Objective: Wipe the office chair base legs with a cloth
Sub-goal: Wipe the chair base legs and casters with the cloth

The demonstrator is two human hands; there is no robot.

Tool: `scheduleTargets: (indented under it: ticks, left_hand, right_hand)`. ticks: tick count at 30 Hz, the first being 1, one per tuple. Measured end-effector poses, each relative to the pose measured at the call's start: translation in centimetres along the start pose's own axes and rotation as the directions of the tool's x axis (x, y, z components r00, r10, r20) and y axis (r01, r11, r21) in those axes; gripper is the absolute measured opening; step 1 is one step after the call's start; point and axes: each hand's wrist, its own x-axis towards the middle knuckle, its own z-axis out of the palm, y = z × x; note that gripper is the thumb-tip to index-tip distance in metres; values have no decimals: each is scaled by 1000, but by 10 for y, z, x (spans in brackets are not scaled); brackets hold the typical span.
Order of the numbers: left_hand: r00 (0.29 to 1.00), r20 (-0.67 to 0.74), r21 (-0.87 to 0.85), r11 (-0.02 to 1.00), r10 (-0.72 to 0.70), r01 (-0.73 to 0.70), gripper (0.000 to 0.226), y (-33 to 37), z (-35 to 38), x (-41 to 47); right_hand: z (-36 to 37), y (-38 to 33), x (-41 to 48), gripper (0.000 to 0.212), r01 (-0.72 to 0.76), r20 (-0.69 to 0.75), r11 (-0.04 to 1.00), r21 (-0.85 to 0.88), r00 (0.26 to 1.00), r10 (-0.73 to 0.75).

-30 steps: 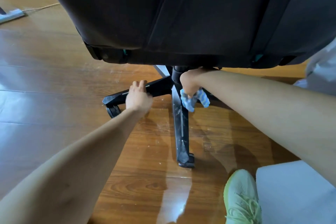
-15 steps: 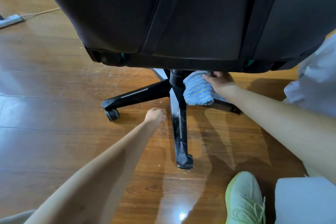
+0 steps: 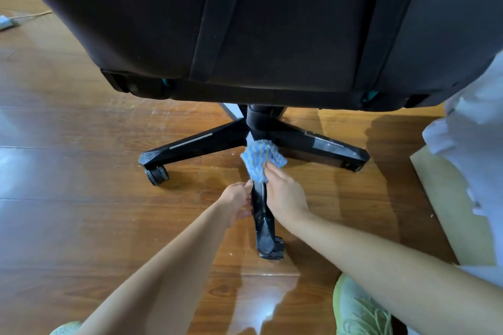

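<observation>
The left hand (image 3: pixel 236 199) reaches in from the near left on a straight forearm, and its grip is clenched around the left edge of the black plastic near leg (image 3: pixel 263 221) of the office chair base, fingers curled against the side of the leg about midway along it. The right hand (image 3: pixel 283 193) comes in from the near right, palm down, lying along the right side of the same leg; its grip is grasping the bunched blue-and-white striped cloth (image 3: pixel 260 158), with the fingertips (image 3: pixel 270 165) pressed into the fabric. The cloth sits on top of the near leg at its far end, just beside the black central column (image 3: pixel 258 118), and touches the leg. The black left leg (image 3: pixel 194 144) runs out to a black caster wheel (image 3: pixel 156 175), and the black right leg (image 3: pixel 322 144) stretches away to the right; both are well apart from the hands. The dark fabric seat underside (image 3: pixel 272 22) fills the far half of the view. Everything stands on a glossy brown wooden floor (image 3: pixel 81 212), and a pale green knit shoe (image 3: pixel 359 313) rests at the near right.
</observation>
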Motion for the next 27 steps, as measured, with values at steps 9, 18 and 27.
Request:
scheduleTargets:
  ticks: [9,18,27]
  left_hand:
    - [997,59,-49,998,-41,44,39,0,-4,12]
    - [999,22,-63,997,-44,46,37,-1,-5,7]
    - [991,105,-264,959,-78,103,30,-11,-4,4]
  right_hand:
    - [-16,1,50,45,10,-32,1000,-6,999,-10]
    - [-10,-11,45,44,-98,-58,973,208,992,112]
    - [-16,-17,38,43,-127,-61,965,228,988,145]
